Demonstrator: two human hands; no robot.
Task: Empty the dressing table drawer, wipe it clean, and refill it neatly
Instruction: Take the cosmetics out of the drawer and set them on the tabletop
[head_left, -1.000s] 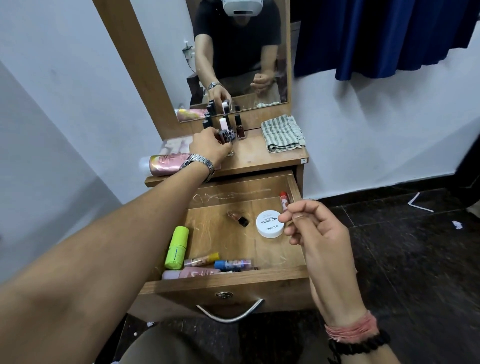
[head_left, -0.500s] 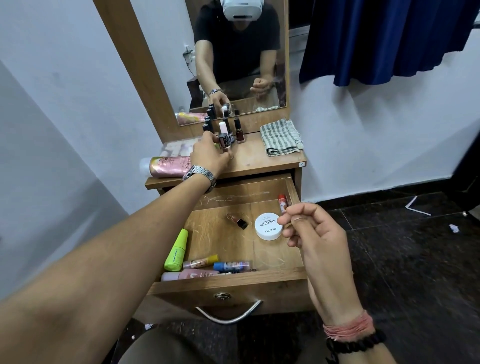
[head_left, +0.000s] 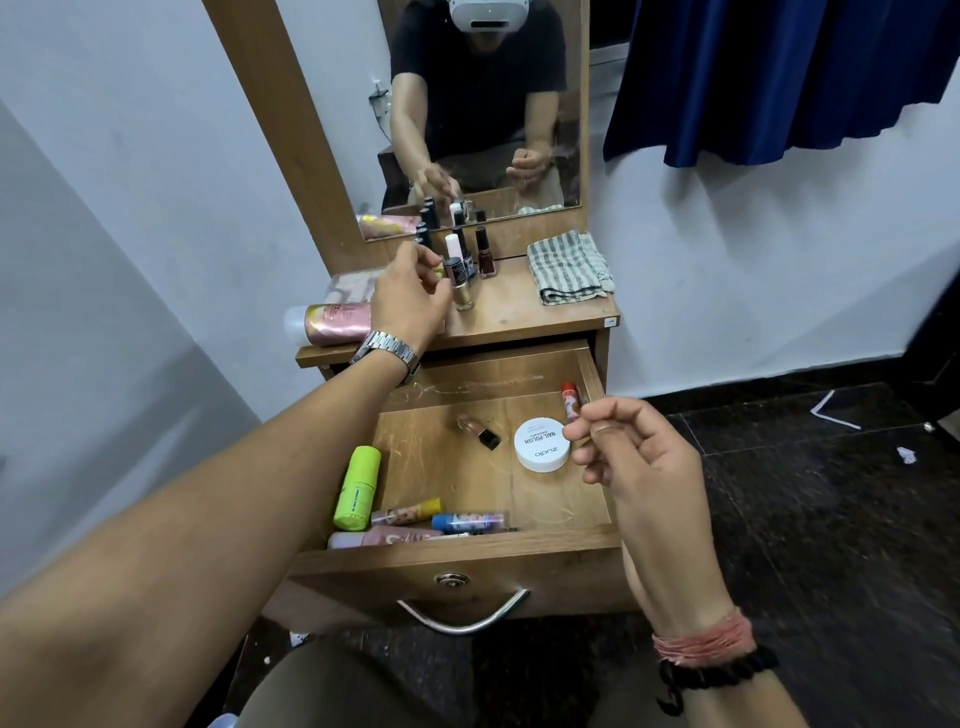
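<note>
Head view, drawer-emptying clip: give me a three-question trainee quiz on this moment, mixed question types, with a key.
1. True or false: the white jar lies in the open drawer.
2. What sits at the right end of the tabletop? A) striped cloth B) green tube C) red tube
3. Fill in: the left hand is beside the upright ____ bottles by the mirror.

Key: 1 true; 2 A; 3 nail polish. The right hand, fingers curled, hovers over the drawer; whether it pinches anything cannot be told.
</note>
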